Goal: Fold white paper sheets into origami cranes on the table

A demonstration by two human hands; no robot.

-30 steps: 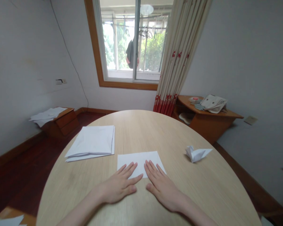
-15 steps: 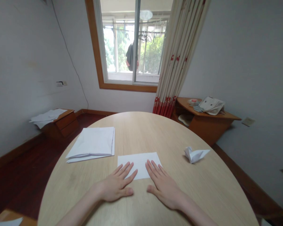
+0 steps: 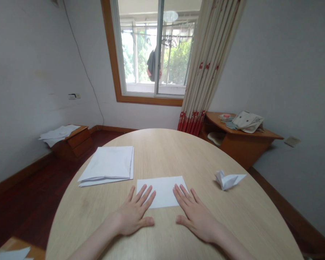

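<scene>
Left hand (image 3: 135,213) lies palm down, fingers fanned and straight, gripping nothing; right hand (image 3: 196,215) much the same, fingers apart and nothing clamped. The small white sheet (image 3: 164,195) sits flat b/w them, its middle bare, w/ fingertips of both hands resting over its side edges — prob. so light paper can't slide or curl. Each little finger looks to be off the sheet, just outside its edge, and both thumbs are on the tabletop (image 3: 164,240), nearer the body than the paper, apart from each other. Prob. spread like that so pressure's even on both sides; how hard they press, can't tell. Nor can I tell if the sheet is one layer or folded. Stack of white paper (image 3: 112,160) is past the left hand and out to its left, not touching the sheet; edges loosely lined up, prob. parked there to be in reach w/o crowding the hands. Folded paper figure (image 3: 229,180) is beyond the right hand and further right, well apart from the fingers, w/ pointed ends up and out — prob. set aside there so an arm won't crush it. Far past both hands: window (image 3: 141,54) w/ curtain (image 3: 202,86) gathered on the right, prob. to let light in; beyond the figure, a wooden corner desk (image 3: 238,153) w/ a pale cloth bag (image 3: 249,121) on top.
</scene>
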